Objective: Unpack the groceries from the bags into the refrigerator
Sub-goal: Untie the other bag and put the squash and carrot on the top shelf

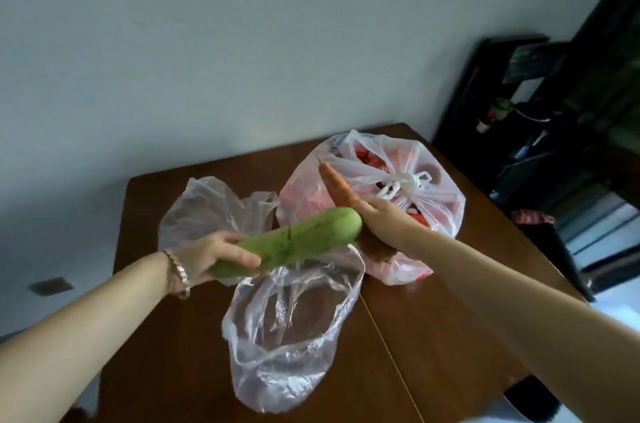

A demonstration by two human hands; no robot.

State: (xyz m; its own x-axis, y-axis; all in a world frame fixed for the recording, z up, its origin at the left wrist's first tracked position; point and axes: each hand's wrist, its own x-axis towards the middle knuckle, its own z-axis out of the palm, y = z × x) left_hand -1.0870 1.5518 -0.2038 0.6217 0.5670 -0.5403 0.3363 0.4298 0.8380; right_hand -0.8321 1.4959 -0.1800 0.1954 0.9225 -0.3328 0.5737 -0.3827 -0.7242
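L hand wrapped around near end of green gourd, held tilted above brown table; R hand gripping carrot at thick end, tip pointing up/away; empty clear bag lying open below gourd; 2nd clear bag crumpled behind; tied white bag w/ red items at far side, knotted shut.

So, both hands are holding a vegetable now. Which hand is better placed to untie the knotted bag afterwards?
Probably the right hand. It holds the carrot directly over the tied bag, near its knot. The left hand, gripping the green gourd, is over the empty clear bags.
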